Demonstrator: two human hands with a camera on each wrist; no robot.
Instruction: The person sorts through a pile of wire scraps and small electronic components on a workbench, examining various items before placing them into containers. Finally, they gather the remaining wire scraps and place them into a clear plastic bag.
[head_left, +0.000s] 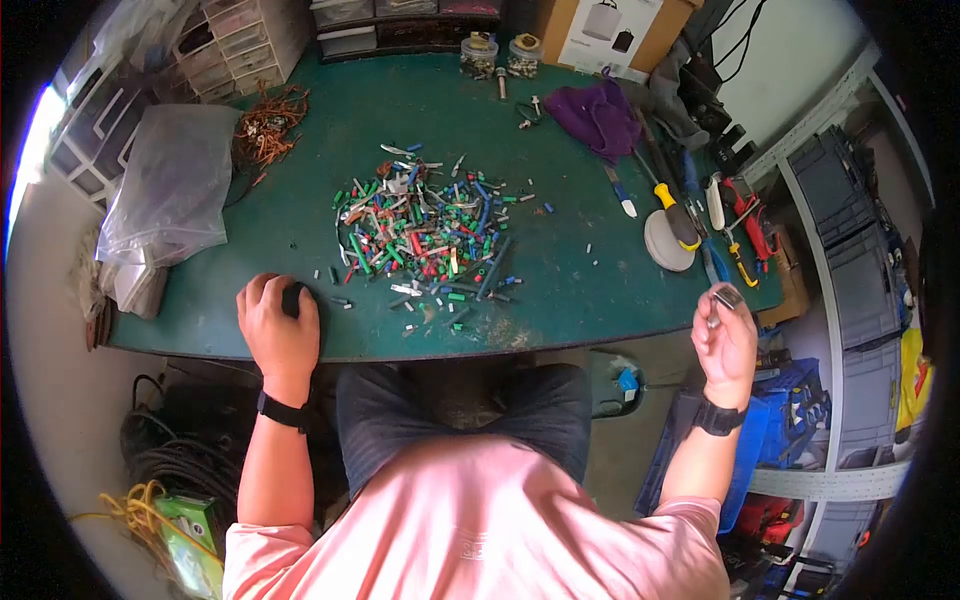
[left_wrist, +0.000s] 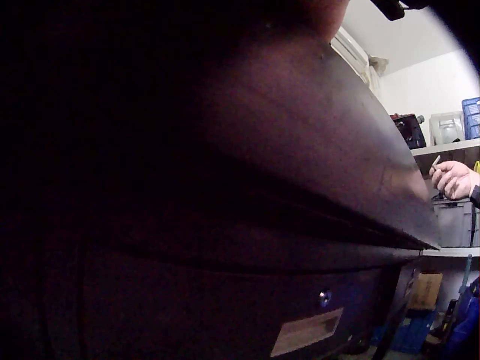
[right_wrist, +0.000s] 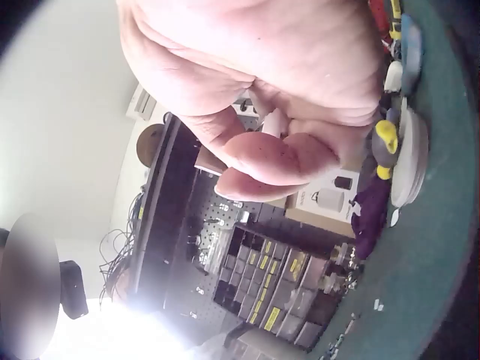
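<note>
At the desk's front edge my left hand [head_left: 277, 325] curls its fingers and thumb around a small dark object [head_left: 294, 299], mostly hidden under the palm. My right hand [head_left: 725, 345] is raised by the right end of the desk. Its thumb and fingers pinch a small shiny metal piece [head_left: 728, 297], which shows as a thin sliver [left_wrist: 436, 160] in the left wrist view. In the right wrist view the right hand [right_wrist: 262, 82] has its fingers bent inward. Between the hands lies a pile of short green, red, blue and grey tube-like pieces [head_left: 420, 230].
On the right lie a yellow-black screwdriver [head_left: 678, 215], a round white disc [head_left: 665, 243], red-handled pliers [head_left: 755, 225] and a purple cloth [head_left: 597, 115]. Clear plastic bags [head_left: 170, 180] and copper-coloured wire scraps [head_left: 270, 125] are on the left. Two jars [head_left: 480, 58] stand at the back.
</note>
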